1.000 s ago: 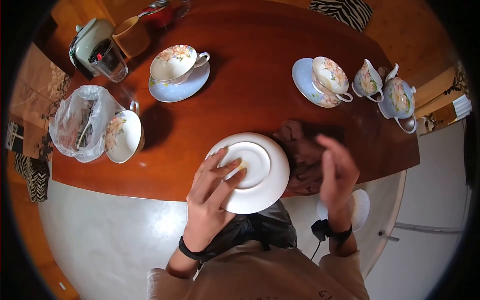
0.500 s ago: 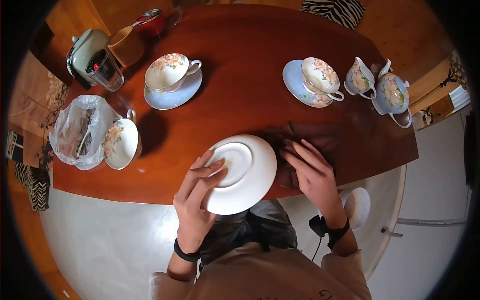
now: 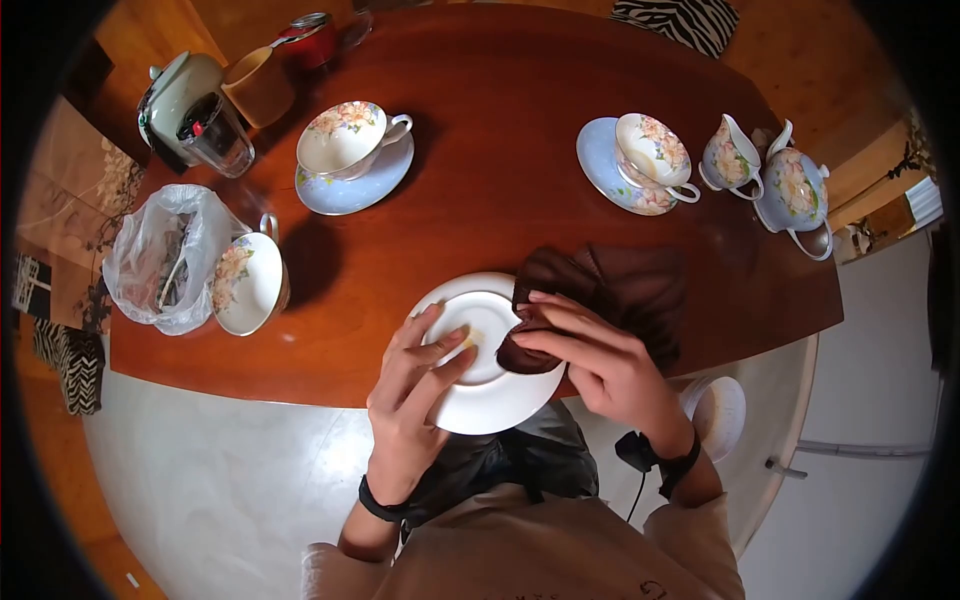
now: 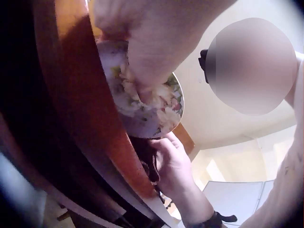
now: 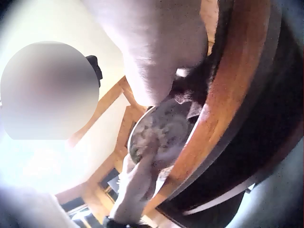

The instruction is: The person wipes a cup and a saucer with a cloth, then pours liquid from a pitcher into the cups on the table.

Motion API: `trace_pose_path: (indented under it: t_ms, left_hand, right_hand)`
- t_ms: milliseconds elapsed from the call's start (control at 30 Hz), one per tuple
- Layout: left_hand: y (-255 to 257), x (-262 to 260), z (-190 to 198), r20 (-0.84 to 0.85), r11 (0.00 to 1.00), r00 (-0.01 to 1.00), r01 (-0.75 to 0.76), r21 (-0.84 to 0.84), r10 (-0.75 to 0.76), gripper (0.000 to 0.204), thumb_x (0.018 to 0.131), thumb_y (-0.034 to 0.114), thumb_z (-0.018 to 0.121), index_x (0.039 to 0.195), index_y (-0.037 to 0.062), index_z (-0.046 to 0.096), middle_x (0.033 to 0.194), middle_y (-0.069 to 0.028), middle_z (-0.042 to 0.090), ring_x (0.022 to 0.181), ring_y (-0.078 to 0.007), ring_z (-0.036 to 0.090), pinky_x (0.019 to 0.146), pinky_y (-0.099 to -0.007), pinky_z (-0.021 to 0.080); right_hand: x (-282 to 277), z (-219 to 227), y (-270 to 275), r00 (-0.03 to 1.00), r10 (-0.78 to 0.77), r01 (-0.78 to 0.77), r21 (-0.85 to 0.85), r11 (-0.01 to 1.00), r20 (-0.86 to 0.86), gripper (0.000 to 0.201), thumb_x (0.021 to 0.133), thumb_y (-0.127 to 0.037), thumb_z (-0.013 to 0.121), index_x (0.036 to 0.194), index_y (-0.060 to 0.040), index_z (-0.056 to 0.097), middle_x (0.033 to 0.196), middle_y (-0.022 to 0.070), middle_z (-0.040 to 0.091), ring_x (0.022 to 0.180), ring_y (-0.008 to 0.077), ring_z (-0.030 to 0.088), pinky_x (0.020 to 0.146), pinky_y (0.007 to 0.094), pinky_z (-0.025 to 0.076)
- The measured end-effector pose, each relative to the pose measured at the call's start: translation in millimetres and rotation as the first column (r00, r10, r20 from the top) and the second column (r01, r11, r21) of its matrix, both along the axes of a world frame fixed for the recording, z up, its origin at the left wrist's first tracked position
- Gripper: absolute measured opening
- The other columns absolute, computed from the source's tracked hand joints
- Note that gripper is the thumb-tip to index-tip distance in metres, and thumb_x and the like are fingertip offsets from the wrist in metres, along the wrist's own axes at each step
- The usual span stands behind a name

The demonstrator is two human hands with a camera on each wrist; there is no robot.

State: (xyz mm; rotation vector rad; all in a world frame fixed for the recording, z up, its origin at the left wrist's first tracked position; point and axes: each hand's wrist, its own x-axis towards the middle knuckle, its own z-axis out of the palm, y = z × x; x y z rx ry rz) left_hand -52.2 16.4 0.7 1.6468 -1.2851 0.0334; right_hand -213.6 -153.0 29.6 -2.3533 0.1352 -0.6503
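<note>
Gripping the upturned saucer here at the near edge of the bench, floral face down, foot ring up! My left hand has it from the 8 o'clock side, fingers fanned over the pale underside and reaching inside the ring, right by a yellowish mark, while the left-wrist view shows the thumb underneath against the flowers. And at 3 o'clock, my right hand pinches a fold of dark brown cloth, that fold lying right on the saucer and covering part of the ring; the rest sprawls across the bench towards 1 o'clock. Looking out from the saucer: a floral cup at 10 o'clock, just beside a clear plastic bag; a second cup on its blue saucer at 11; a third cup on another blue saucer at 1; and at 2, there's the creamer, near the teapot! Well apart at 10, a glass beside a lidded jar. Down past 3 o'clock, beyond the bench's edge, a round white container.
</note>
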Motion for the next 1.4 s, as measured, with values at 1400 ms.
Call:
trace_pose_path:
  t_ms: [1400]
  left_hand:
    - [25,12,-14,0.057,0.998,0.996,-0.060,-0.028,0.062,0.031,0.076,0.017,0.081,0.103,0.0053,0.070,0.115,-0.0098,0.073,0.131,-0.0453,0.054,0.115,-0.0688,0.028]
  right_hand:
    - [-7,-2,-40,0.945,-0.325,0.325,-0.026,0.946,-0.036,0.038,0.087,0.005,0.061,0.123,-0.0035,0.068,0.147,0.0167,0.052,0.131,0.0351,0.055,0.110,0.0408,0.045]
